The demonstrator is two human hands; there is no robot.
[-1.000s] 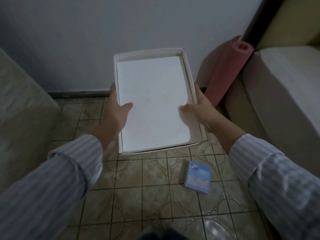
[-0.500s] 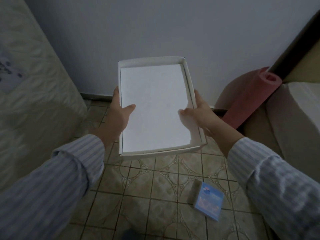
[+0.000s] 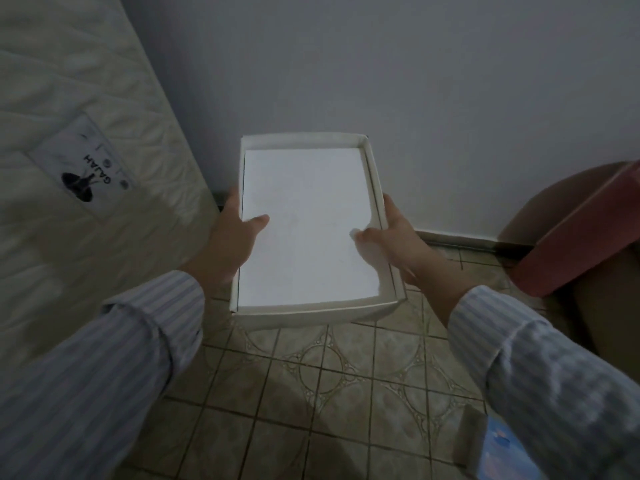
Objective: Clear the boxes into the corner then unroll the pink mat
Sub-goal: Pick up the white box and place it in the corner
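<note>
We see a white box with a plain white inside. Our sleeves are pale blue with fine white stripes running their length. The floor is beige tile with dark grout and a looping ring-and-diamond motif. The wall is a flat bluish grey. The mattress is off-white and quilted, with a white label printed in black — letters and a dark shape. The rolled mat is dusty pink; a small box shows light blue.
</note>
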